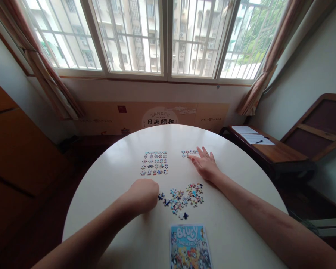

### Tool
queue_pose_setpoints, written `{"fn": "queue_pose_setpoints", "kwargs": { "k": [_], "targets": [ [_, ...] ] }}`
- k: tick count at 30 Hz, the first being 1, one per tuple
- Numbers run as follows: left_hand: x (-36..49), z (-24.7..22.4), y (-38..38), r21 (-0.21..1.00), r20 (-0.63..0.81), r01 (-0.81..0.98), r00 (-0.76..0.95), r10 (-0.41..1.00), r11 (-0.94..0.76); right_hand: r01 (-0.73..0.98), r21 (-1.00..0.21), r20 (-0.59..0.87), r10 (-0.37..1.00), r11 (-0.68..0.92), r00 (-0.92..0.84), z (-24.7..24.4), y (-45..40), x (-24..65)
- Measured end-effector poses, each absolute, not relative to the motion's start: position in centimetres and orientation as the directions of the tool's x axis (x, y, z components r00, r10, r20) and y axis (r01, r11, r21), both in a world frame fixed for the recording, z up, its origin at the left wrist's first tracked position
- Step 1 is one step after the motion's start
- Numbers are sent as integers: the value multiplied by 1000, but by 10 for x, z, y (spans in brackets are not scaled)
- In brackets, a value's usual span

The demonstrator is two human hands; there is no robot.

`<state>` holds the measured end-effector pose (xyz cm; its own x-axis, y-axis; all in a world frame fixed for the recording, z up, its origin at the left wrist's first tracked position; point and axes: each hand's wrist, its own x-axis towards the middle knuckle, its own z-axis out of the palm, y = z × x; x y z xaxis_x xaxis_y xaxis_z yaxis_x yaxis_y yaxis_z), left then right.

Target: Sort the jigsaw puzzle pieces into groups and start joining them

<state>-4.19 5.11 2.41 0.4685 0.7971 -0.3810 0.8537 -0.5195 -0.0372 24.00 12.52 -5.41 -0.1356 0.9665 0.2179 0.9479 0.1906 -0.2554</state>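
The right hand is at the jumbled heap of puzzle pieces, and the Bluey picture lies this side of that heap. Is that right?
Not quite: the head view shows the right hand at the short rows of pieces beyond the jumbled heap. The Bluey picture does lie this side.

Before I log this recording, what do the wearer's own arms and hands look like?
The left forearm and right forearm are bare, with no sleeves, watch or bracelet in sight. The left hand and right hand are ungloved. No ring shows on the right; the left's fingers are hidden.
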Motion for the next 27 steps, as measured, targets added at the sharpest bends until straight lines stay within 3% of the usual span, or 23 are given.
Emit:
{"fn": "queue_pose_setpoints", "kwargs": {
  "k": [3, 6, 10, 12, 15, 22, 27],
  "targets": [
    [-39, 28, 49, -87, -394, 860, 434, 810, -504, 943, -267, 219, 966, 198, -140, -55, 125, 239],
    [-38, 30, 48, -103, -408, 860, 422, 810, -500, 931, -281, 309, 940, 234, -143, -50, 122, 241],
    [-37, 32, 49, -105, -430, 865, 406, 807, -491, 810, -302, 493, 810, 502, -318, -33, 109, 254],
    [-36, 33, 49, -111, -440, 869, 392, 808, -482, 642, -345, 418, 724, 685, -549, -21, 99, 264],
    [-36, 32, 50, -115, -443, 870, 387, 809, -480, 536, -466, 263, 688, 705, -676, -6, 84, 273],
    [-37, 33, 48, -119, -452, 866, 389, 803, -486, 571, -514, 52, 688, 640, -724, 4, 73, 274],
    [-36, 40, 44, -94, -457, 860, 409, 790, -501, 626, -488, 12, 722, 608, -692, 3, 76, 281]
  ]
}}
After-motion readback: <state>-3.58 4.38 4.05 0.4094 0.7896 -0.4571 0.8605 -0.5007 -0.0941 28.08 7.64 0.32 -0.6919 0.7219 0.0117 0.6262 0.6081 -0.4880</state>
